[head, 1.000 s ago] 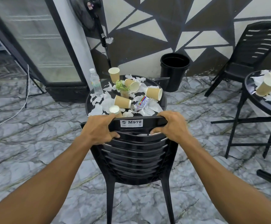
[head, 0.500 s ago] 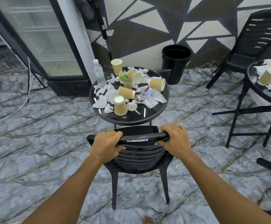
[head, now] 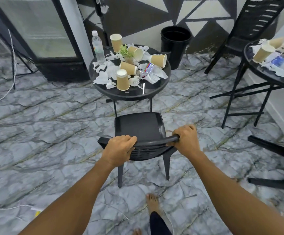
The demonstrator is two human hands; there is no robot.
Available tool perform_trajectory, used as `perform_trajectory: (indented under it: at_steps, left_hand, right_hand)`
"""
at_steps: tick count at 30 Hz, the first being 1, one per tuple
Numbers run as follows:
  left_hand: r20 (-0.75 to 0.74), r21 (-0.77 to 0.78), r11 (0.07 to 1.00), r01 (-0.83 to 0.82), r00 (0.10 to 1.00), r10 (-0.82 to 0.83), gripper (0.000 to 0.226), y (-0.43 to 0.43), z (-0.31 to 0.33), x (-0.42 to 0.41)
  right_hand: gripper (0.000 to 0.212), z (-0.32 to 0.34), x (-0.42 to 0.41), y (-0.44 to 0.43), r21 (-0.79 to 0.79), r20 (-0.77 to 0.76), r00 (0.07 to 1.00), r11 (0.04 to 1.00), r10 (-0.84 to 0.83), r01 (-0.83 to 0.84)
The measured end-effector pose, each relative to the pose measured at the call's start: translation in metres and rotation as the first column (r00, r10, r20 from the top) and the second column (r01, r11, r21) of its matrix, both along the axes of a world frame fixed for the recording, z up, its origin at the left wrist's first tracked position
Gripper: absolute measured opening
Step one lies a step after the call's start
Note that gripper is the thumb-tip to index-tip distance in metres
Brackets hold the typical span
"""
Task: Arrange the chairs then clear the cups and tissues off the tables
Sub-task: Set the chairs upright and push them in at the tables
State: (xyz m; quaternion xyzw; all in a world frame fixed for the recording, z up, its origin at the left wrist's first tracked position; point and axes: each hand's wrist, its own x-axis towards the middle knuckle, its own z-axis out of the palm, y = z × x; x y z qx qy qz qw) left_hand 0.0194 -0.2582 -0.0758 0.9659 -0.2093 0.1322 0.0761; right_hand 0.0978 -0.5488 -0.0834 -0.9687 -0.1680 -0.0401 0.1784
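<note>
Black plastic chair (head: 138,126) stood facing the round black table (head: 131,95), with a narrow strip of marble-pattern floor (head: 44,133) showing between the seat's front edge and the table rim. Open floor lay to the chair's left as far as the glass-door fridge (head: 36,31), and a white cable (head: 12,65) trailed along that side. To the right, floor ran to the legs of a second table (head: 263,78). A dark, blurred furniture piece (head: 276,150) lay low near the right edge. A black bin (head: 175,43) stood behind the table against the wall.

Paper cups (head: 122,80) sat on the tabletop: one inverted near the front rim, several tipped over, one upright at the back. Crumpled tissues (head: 102,78) were spread among them. A water bottle (head: 98,46) stood at the left rear edge.

Left hand (head: 119,149) gripped the left end of the backrest's top rail, fingers curled over it. Right hand (head: 186,139) gripped the right end, fingers wrapped round the rail. A bare foot (head: 152,203) stood just behind the chair's rear legs.
</note>
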Motion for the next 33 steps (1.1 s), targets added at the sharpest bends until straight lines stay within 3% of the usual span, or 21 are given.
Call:
perform_trajectory:
  at_steps: [8,13,17,19,22,27,33]
  left_hand:
    - [-0.177,-0.051,0.997,-0.055,0.983,0.046,0.022,-0.008,-0.003,-0.031]
    - [-0.209,-0.092,0.988,-0.121,0.973,0.099,0.053,-0.013,0.002,-0.037]
    - [-0.220,0.060,0.975,-0.214,0.950,0.222,0.040,-0.019,0.003,-0.037]
    - [-0.252,0.118,0.976,-0.185,0.945,0.209,0.043,-0.021,0.004,-0.033]
    - [-0.183,0.148,0.981,-0.125,0.971,0.152,0.045,-0.015,0.014,-0.016]
    - [-0.098,0.061,0.985,-0.161,0.981,0.166,0.039,0.010,0.008,-0.012]
    - [-0.060,0.059,0.938,-0.340,0.937,0.344,0.036,-0.012,-0.017,-0.047]
  right_hand:
    - [0.035,-0.012,-0.026,-0.008,0.001,-0.004,1.000,1.000,-0.014,0.014]
    - [0.033,-0.016,-0.027,-0.009,-0.001,0.001,1.000,1.000,-0.010,0.010]
    - [0.034,-0.018,-0.024,-0.009,-0.043,0.021,1.000,0.999,-0.005,0.006]
    - [0.034,-0.020,-0.023,-0.012,-0.049,0.037,0.999,0.999,0.012,-0.010]
    - [0.034,-0.019,-0.022,-0.012,-0.004,0.067,0.998,1.000,-0.006,0.006]
    - [0.037,-0.023,-0.021,0.008,0.114,0.178,0.984,0.992,0.028,-0.049]
    - [0.041,-0.041,-0.036,-0.010,0.069,0.191,0.976,0.990,0.107,-0.123]
